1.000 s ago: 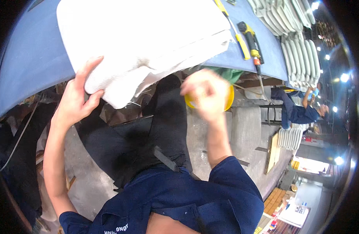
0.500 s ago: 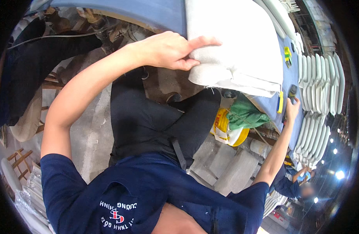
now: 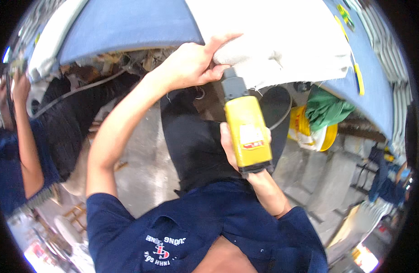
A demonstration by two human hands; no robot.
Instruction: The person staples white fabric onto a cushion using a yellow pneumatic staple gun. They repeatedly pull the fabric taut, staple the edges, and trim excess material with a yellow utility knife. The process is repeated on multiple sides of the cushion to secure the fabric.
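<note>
A white cloth-covered panel (image 3: 286, 32) lies on the blue table, with its frayed cloth edge hanging toward me. My left hand (image 3: 193, 66) pinches the folded cloth at the panel's near left corner, thumb below and index finger stretched over the top. In my right hand (image 3: 228, 145) is a yellow staple gun (image 3: 248, 123) with a dark grey nose. The nose points at the folded corner, close beside my left thumb; whether it touches the cloth I cannot tell.
The blue tabletop (image 3: 132, 22) curves across the far side. A yellow cutter (image 3: 358, 79) lies at its right edge. Below stands a yellow bucket (image 3: 328, 136) with green cloth (image 3: 325, 107) over it. At the left, another person's arm (image 3: 27, 150) reaches up. A hose (image 3: 282, 119) hangs beside my leg.
My right hand has come from the table's right edge to the middle, bringing the staple gun up to the corner. My left hand keeps its pinch. The view has shifted.
</note>
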